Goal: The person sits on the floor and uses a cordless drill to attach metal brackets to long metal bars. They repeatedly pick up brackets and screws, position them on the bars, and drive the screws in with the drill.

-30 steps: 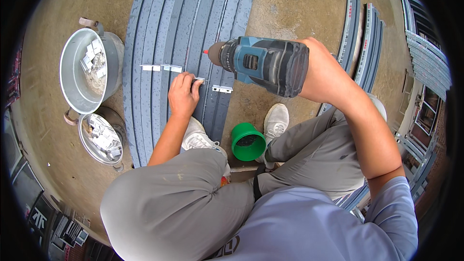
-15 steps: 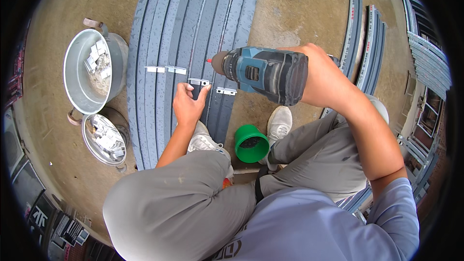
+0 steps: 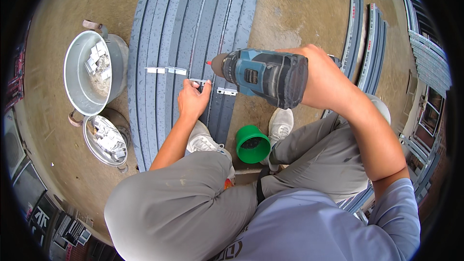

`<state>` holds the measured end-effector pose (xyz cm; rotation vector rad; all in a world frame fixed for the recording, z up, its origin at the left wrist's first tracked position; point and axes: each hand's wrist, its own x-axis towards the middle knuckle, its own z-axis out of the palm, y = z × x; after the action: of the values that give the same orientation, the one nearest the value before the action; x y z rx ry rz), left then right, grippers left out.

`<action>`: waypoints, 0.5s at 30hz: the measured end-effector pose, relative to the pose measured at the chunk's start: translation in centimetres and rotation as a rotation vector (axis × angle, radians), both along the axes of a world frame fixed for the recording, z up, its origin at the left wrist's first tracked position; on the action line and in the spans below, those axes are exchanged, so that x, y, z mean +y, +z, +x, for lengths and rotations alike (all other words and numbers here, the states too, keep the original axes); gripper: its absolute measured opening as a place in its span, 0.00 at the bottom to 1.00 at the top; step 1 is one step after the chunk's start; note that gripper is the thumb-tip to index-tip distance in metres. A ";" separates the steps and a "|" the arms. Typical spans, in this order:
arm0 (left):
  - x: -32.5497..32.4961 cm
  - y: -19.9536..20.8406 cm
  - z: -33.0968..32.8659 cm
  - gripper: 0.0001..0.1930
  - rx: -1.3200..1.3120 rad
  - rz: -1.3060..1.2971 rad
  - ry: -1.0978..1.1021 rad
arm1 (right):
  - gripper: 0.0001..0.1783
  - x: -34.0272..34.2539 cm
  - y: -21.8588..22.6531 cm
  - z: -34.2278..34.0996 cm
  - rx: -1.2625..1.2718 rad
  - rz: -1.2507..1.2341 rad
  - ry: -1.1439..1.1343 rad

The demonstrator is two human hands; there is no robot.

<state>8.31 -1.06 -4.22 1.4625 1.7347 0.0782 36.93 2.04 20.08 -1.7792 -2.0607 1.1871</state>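
Long grey metal profiles (image 3: 169, 29), wet with drops, lie side by side before me. My left hand (image 3: 194, 100) pinches a small metal bracket (image 3: 199, 80) between thumb and fingers, at the profiles' surface; the fingers partly cover it. In my right hand (image 3: 321, 75) is a blue and black cordless drill (image 3: 263, 72), held level, its red-tipped bit (image 3: 209, 62) pointing left above the profiles. Other small brackets sit across the profiles: one (image 3: 176, 70) beside another (image 3: 155, 70) to the left, and one (image 3: 226, 91) just right of my left hand.
To the left stand a large metal pot (image 3: 67, 75) and a smaller metal pan (image 3: 88, 140), both holding small light metal pieces. A green bucket (image 3: 253, 155) with dark small contents stands between my feet. More profiles (image 3: 355, 34) lie on the floor at the right.
The bracket in my left hand has tilted, so its broad face shows less now. That hand has shifted slightly to the right and up. The drill stays nearly in place.
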 end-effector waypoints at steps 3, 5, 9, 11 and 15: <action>0.0 0.1 0.1 0.27 -0.018 0.019 0.007 | 0.11 0.0 -0.1 0.1 0.007 0.011 0.011; 0.1 0.2 0.1 0.27 -0.033 0.022 0.013 | 0.11 0.1 0.0 0.1 0.012 0.006 0.014; -0.1 0.0 0.1 0.26 -0.045 0.046 0.024 | 0.12 0.1 0.1 0.1 0.005 -0.010 0.010; -0.2 -0.1 0.1 0.26 -0.058 0.060 0.033 | 0.12 0.0 0.2 0.1 0.000 -0.019 0.011; -0.4 -0.5 -0.5 0.27 -0.119 0.067 0.036 | 0.13 0.1 0.4 0.1 -0.013 -0.057 0.006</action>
<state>7.79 -1.50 -4.69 1.4449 1.6761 0.2392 37.01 2.12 20.43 -1.8116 -2.0607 1.2518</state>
